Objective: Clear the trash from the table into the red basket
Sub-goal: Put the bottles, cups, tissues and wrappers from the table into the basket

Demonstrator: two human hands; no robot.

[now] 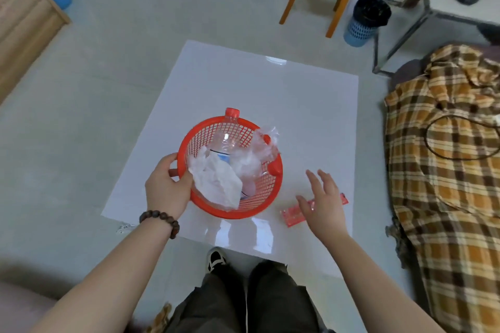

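bottle in basket on table, wrapper right of basket

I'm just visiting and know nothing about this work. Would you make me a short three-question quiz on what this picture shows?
1. True or false: the left hand grips the rim of the red basket.
2. Which piece of trash lies outside the basket? A) plastic bottle B) red wrapper C) white tissue
3. Fill in: the right hand hangs over the wrapper with its fingers ____.

Key
1. True: its fingers curl over the near left rim.
2. B: it lies on the white table, right of the basket; bottle and tissue are inside.
3. Spread, holding nothing.
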